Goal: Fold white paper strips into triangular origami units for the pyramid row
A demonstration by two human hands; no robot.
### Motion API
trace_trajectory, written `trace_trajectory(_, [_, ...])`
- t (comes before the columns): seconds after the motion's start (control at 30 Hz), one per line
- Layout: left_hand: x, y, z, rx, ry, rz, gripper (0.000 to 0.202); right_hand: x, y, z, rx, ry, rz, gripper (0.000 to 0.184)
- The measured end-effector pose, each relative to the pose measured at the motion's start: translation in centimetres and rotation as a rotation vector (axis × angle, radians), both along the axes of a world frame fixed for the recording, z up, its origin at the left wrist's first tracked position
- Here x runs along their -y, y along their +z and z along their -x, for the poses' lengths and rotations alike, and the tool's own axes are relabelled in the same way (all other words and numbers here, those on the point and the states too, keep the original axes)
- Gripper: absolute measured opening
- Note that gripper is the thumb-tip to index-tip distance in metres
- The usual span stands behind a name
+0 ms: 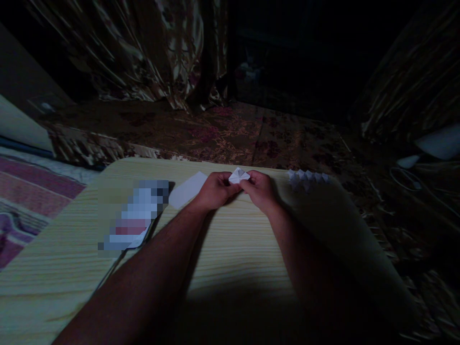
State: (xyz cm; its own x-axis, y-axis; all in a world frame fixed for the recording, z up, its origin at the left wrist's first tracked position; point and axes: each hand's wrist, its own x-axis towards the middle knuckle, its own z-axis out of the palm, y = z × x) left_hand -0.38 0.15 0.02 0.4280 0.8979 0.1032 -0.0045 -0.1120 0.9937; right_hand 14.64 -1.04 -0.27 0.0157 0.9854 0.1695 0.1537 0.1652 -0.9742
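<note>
A small folded white paper piece (238, 176) sits between my two hands near the far edge of a pale wooden table (230, 249). My left hand (215, 190) pinches its left side with curled fingers. My right hand (260, 189) pinches its right side the same way. Both forearms reach across the table from the near edge.
A flat white sheet of paper (187, 189) lies just left of my left hand. A row of several folded white paper pieces (308, 178) lies at the table's far right. A blurred-out object (136, 215) rests on the left. Patterned carpet and curtains surround the table.
</note>
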Motion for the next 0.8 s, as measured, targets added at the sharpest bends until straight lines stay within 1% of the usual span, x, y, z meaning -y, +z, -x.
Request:
trace_trajectory(0.37, [0.0,0.1,0.0,0.039,-0.018,0.009,0.027,0.1,0.1,-0.1,0.031,-0.009,0.005,0.012])
trace_trajectory(0.47, [0.1,0.0,-0.1,0.037,-0.003,0.014,0.030,0.2,0.2,0.0,0.023,-0.009,0.017,0.011])
trace_trajectory(0.6, [0.2,-0.1,-0.2,0.054,0.005,-0.030,0.030,0.4,0.6,0.2,0.032,-0.016,0.041,0.012])
trace_trajectory(0.7, [0.1,-0.1,-0.2,0.028,0.032,-0.007,0.028,0.6,1.1,0.4,0.016,-0.023,0.059,0.015])
trace_trajectory(0.8, [0.0,0.0,-0.2,0.034,0.055,0.012,0.027,0.7,1.2,0.3,-0.047,0.020,0.049,0.016])
